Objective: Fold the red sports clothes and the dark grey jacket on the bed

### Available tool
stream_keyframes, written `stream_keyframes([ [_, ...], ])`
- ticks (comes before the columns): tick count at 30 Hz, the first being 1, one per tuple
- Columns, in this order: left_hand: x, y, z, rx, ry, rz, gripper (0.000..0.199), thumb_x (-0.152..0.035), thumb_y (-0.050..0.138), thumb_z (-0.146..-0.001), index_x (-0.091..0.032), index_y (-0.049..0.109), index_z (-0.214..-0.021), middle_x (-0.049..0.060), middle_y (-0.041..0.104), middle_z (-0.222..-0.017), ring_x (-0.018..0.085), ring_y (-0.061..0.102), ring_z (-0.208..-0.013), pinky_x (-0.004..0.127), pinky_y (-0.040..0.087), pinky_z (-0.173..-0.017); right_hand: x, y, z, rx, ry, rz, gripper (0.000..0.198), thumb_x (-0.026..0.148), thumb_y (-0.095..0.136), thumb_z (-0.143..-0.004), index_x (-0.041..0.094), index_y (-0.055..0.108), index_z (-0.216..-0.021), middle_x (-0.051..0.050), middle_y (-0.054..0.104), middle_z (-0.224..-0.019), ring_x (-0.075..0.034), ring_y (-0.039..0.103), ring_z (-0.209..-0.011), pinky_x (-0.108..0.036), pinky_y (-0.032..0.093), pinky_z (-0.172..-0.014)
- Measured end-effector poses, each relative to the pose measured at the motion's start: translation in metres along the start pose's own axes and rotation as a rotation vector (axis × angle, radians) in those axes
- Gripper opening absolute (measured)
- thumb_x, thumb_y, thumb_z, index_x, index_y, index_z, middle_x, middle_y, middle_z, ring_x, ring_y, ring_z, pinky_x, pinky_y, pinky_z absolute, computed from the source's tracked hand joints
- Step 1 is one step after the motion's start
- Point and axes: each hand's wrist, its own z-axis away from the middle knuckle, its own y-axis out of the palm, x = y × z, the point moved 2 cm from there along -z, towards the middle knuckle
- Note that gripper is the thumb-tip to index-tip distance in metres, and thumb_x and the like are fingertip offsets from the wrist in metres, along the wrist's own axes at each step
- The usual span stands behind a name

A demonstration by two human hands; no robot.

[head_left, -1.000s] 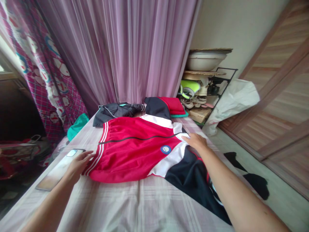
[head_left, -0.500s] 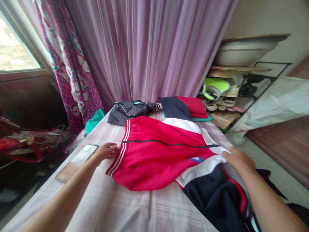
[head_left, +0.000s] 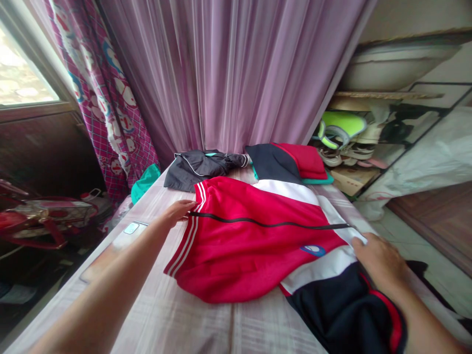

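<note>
A red, white and navy zip-up jacket [head_left: 243,250] lies spread out, its striped hem to the left and its white collar end to the right. A black zipper runs across its middle, and a blue and white logo sits below the zipper. My left hand [head_left: 180,211] pinches the striped hem beside the zipper's end. At the other end, my right hand [head_left: 381,258] grips the white collar part, its thumb on top and the other fingers mostly hidden. One navy sleeve [head_left: 339,305] hangs toward me under my right forearm.
A phone [head_left: 110,250] lies left, partly behind my left forearm. Dark folded clothing [head_left: 199,167] and a navy and red folded garment [head_left: 283,162] lie at the back by the purple curtain [head_left: 221,73]. A shoe rack [head_left: 409,142] stands right of the plaid-covered surface [head_left: 147,314].
My left hand has moved up and right onto the jacket's hem, at the zipper. My right hand keeps hold of the collar end. The view has shifted slightly.
</note>
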Motion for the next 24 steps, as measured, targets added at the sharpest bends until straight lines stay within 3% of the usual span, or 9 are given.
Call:
stream_keyframes([
  [4, -0.005, 0.001, -0.005, -0.015, 0.087, -0.046, 0.041, -0.040, 0.063, -0.076, -0.019, 0.070, -0.110, 0.004, 0.073, -0.092, 0.016, 0.066, -0.079, 0.021, 0.049, -0.061, 0.002, 0.000, 0.004, -0.002, 0.035, 0.108, 0.049, 0.035, 0.026, -0.095, 0.013, 0.067, -0.109, -0.021, 0.069, -0.100, -0.035, 0.067, -0.098, -0.043, 0.050, -0.079],
  [9, -0.001, 0.003, -0.024, -0.133, 0.038, -0.179, 0.045, -0.036, 0.070, -0.067, -0.016, 0.068, -0.107, 0.006, 0.073, -0.085, 0.018, 0.066, -0.072, 0.023, 0.047, -0.057, 0.002, 0.004, 0.004, -0.080, 0.009, 0.066, 0.042, 0.034, 0.033, -0.093, 0.019, 0.070, -0.105, -0.020, 0.070, -0.092, -0.036, 0.067, -0.094, -0.046, 0.051, -0.078],
  [13, 0.000, 0.003, -0.034, -0.145, -0.006, -0.287, 0.030, -0.034, 0.072, -0.065, -0.016, 0.071, -0.088, 0.003, 0.067, -0.065, 0.019, 0.064, -0.062, 0.024, 0.045, -0.054, 0.003, 0.005, 0.007, -0.069, 0.036, 0.075, 0.052, 0.033, 0.025, -0.094, 0.011, 0.069, -0.111, -0.026, 0.068, -0.101, -0.037, 0.066, -0.098, -0.046, 0.050, -0.082],
  [15, -0.003, 0.003, -0.036, -0.113, -0.015, -0.325, 0.021, -0.036, 0.072, -0.066, -0.017, 0.069, -0.074, 0.002, 0.062, -0.055, 0.018, 0.062, -0.057, 0.024, 0.044, -0.053, 0.003, 0.006, 0.007, -0.068, 0.031, 0.069, 0.052, 0.034, 0.025, -0.095, 0.011, 0.068, -0.112, -0.025, 0.068, -0.102, -0.037, 0.066, -0.099, -0.046, 0.050, -0.083],
  [19, -0.014, 0.006, -0.041, -0.074, -0.026, -0.432, 0.024, -0.037, 0.073, -0.063, -0.018, 0.062, -0.053, 0.002, 0.052, -0.041, 0.021, 0.059, -0.051, 0.027, 0.041, -0.050, 0.002, 0.009, 0.006, -0.073, 0.050, 0.076, 0.050, 0.034, 0.026, -0.096, 0.016, 0.069, -0.110, -0.021, 0.069, -0.101, -0.036, 0.066, -0.101, -0.045, 0.049, -0.083],
  [24, -0.025, 0.015, -0.041, -0.090, 0.015, -0.570, 0.028, -0.039, 0.070, -0.066, -0.017, 0.061, -0.050, 0.009, 0.059, -0.047, 0.026, 0.065, -0.062, 0.031, 0.043, -0.057, 0.002, 0.010, 0.007, -0.057, 0.053, 0.069, 0.056, 0.034, 0.021, -0.097, 0.008, 0.066, -0.116, -0.023, 0.067, -0.109, -0.036, 0.063, -0.105, -0.043, 0.048, -0.084],
])
